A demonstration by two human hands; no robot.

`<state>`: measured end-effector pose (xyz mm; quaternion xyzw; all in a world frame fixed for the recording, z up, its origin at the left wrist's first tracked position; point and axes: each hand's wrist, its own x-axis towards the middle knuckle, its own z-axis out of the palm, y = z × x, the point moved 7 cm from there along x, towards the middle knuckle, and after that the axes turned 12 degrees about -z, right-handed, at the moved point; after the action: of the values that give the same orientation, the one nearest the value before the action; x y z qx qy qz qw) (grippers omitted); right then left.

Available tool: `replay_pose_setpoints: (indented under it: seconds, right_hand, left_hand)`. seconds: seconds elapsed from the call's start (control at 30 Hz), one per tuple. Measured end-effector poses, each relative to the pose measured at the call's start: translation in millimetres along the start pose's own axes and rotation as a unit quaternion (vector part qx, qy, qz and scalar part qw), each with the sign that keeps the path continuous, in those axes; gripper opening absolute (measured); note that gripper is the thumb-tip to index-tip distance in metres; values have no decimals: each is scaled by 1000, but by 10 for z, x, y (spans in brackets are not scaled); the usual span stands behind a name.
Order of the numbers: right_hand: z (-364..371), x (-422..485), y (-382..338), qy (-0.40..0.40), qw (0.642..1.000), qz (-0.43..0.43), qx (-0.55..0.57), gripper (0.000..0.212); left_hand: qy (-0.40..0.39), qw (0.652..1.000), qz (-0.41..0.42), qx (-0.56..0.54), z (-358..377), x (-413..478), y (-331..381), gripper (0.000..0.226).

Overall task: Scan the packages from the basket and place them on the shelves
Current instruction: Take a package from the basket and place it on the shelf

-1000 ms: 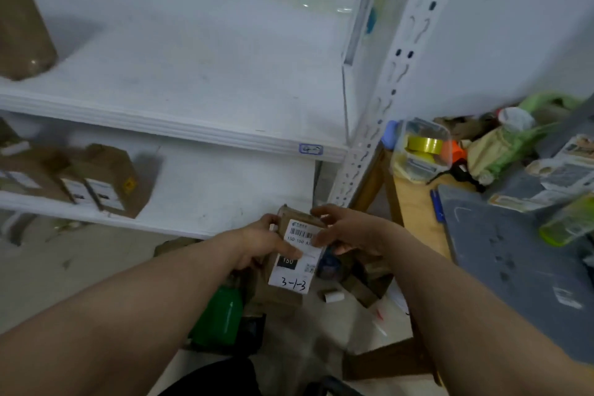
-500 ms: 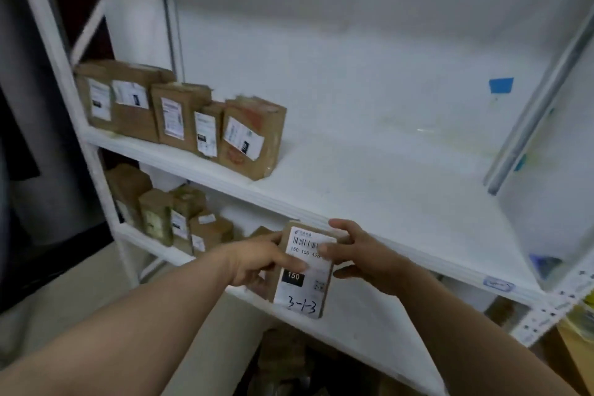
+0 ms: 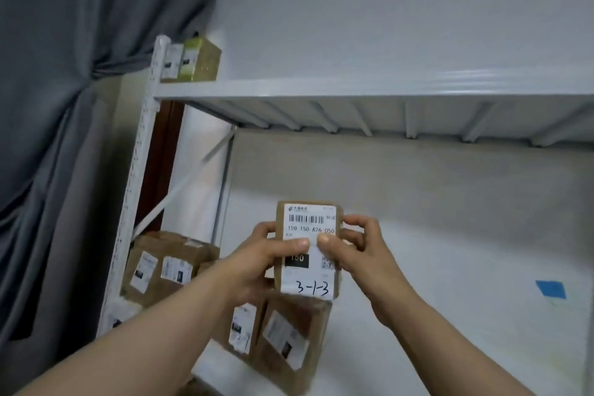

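I hold the package (image 3: 311, 273) upright in the air in front of the shelves, between both hands. My left hand (image 3: 260, 264) curls round its left edge and my right hand (image 3: 360, 251) round its right edge, both thumbs pressing on the white label. It is a small brown carton. The label carries a barcode, "150" in a black block and a handwritten "3-1-3". Just below and behind it, other brown packages (image 3: 283, 341) stand on the lower shelf (image 3: 418, 363). Two more boxes (image 3: 196, 59) sit on the upper shelf (image 3: 353, 87), beside the grey curtain (image 3: 64, 106).

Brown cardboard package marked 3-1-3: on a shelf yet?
No, the left hand and right hand both grip the brown cardboard package in mid-air.
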<state>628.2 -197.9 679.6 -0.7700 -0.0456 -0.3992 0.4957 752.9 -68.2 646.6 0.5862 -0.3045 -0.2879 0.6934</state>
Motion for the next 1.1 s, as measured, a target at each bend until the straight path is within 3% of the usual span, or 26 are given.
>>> replay_pose_setpoints:
  seconds: [0.1, 0.27, 0.4, 0.53, 0.7, 0.87, 1.1]
  right_hand:
    - [21, 511, -541, 4, 994, -105, -13, 52]
    - [261, 1101, -1125, -38, 974, -222, -38, 73]
    - [530, 1486, -1268, -35, 964, -263, -36, 78]
    - [844, 1967, -1323, -18, 957, -286, -47, 71]
    - [1375, 2518, -1415, 26, 930, -350, -112, 65]
    - [1950, 3307, -1396, 99, 903, -369, -194, 67]
    - [2622, 4577, -1357, 159, 896, -300, -287, 75]
  left_hand:
    - [26, 995, 97, -7, -46, 59, 698, 79]
    - [27, 977, 210, -12, -204, 74, 1617, 57]
    - [59, 965, 255, -16, -463, 121, 1994, 33]
    - [124, 950, 282, -46, -932, 299, 2291, 52]
    - [138, 937, 320, -26, -1552, 580, 2697, 49]
    - [140, 929, 340, 50, -2255, 1083, 3179, 41]
    - [158, 907, 359, 156, -3205, 1997, 3947, 36]
